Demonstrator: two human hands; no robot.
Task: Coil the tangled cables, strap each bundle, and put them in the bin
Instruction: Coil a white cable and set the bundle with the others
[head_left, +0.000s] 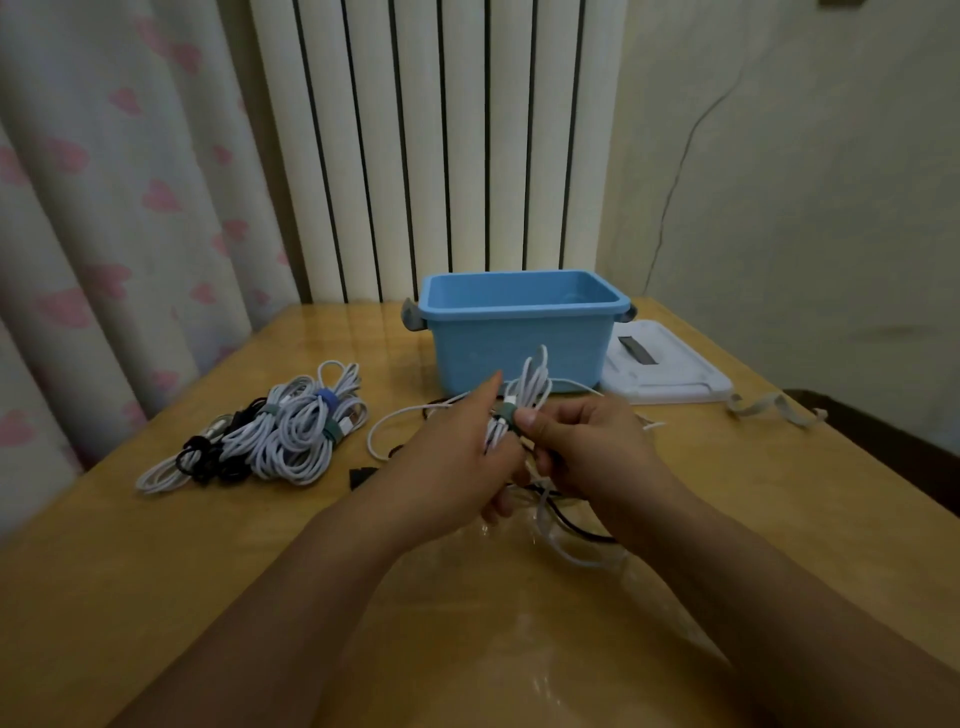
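Observation:
A coiled white cable bundle (532, 384) is held up between both hands in front of the blue bin (519, 332). My left hand (457, 457) grips the bundle's lower part, its index finger pointing up. My right hand (587, 447) pinches a grey-green strap (506, 413) wrapped round the bundle's middle. A loose white cable end (395, 421) loops out to the left. More white and black cable (566, 525) lies tangled on the table under my hands. Several strapped bundles (280, 431), white and black, lie at the left. The blue bin looks empty.
The bin's white lid (670, 369) lies flat to the right of the bin. A grey strap (774, 408) lies loose near the table's right edge. A small black strap (361, 475) lies left of my left hand. A radiator and curtain stand behind the wooden table (208, 545).

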